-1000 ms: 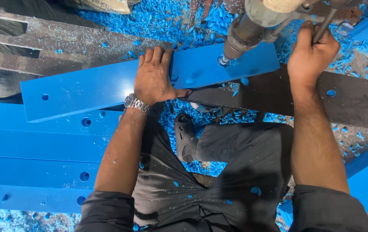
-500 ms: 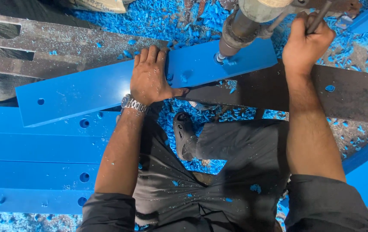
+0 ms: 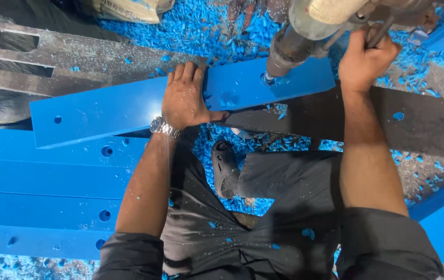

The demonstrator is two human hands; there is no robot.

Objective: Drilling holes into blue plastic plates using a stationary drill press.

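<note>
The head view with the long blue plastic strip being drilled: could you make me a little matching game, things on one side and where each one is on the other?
Things:
1. left hand
2. right hand
3. silver metal wristwatch
4. heap of blue plastic shavings

Places:
A. gripping the drill's handle
B. on the floor beyond the strip
C. pressed flat on the long blue plastic strip
D. around the left wrist

Pairs: 1-C, 2-A, 3-D, 4-B

Beige sack [image 3: 126, 10] w/ blue print, top edge.
</note>
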